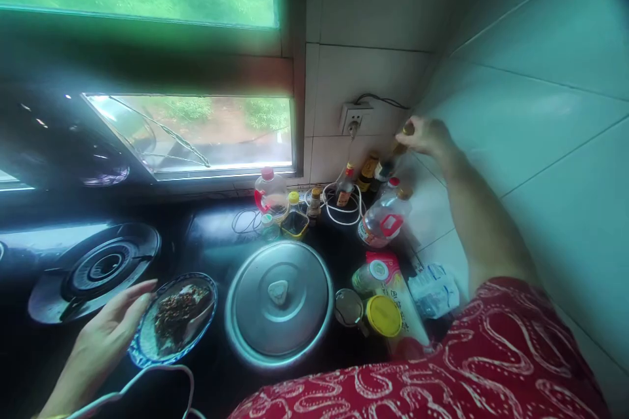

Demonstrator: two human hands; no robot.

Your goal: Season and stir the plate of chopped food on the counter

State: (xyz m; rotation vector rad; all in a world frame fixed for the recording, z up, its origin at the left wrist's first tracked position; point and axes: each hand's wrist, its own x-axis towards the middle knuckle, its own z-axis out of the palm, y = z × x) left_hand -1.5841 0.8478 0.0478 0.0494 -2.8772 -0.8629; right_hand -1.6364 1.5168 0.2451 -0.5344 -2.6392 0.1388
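My left hand [115, 321] is closed on the left rim of a blue-and-white bowl [142, 355], which looks slightly tilted. Inside lie a dark, crumbly seasoning [175, 314], some white powder and what seems to be a spoon [199, 321]. At the back right corner, my right hand [428, 134] pinches the capped top of a bottle [399, 146]; blur hides its label. Just below that hand stand a dark bottle [383, 170], a yellow-labelled bottle [367, 173] and a large clear oil jug [383, 219] with a red handle.
A lidded metal pot [280, 301] sits mid-counter, right of a gas burner [105, 265]. Small jars, including a yellow-lidded one [384, 315], crowd its right side. White cable [330, 209] loops behind it near a wall socket [354, 119]. Another cord [162, 366] crosses the front.
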